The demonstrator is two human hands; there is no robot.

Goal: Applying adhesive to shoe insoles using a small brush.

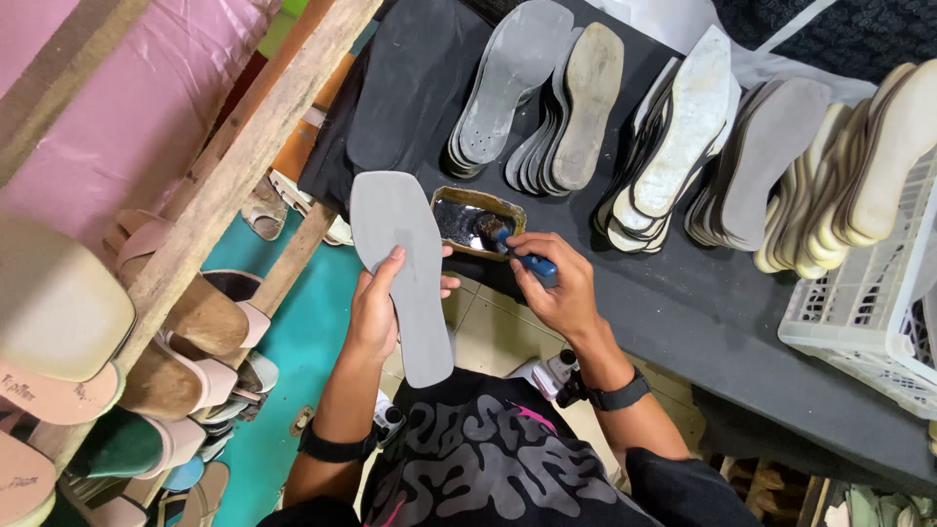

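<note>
My left hand point(376, 303) grips a flat grey shoe insole point(405, 268) by its left edge, thumb on top, holding it out over the floor. In my right hand point(551, 278) is a blue-handled brush point(522, 256), its bristle end dipped in a small rectangular tin point(478, 222) of dark glue. That tin sits at the near edge of a black worktable point(683, 312), just right of the insole's toe.
Several fanned stacks of grey, white and tan insoles point(673, 146) lie across the table. A white plastic basket point(869, 303) stands at the right. A wooden rack point(234, 176) of pink and brown sandals point(185, 322) fills the left, above a teal floor.
</note>
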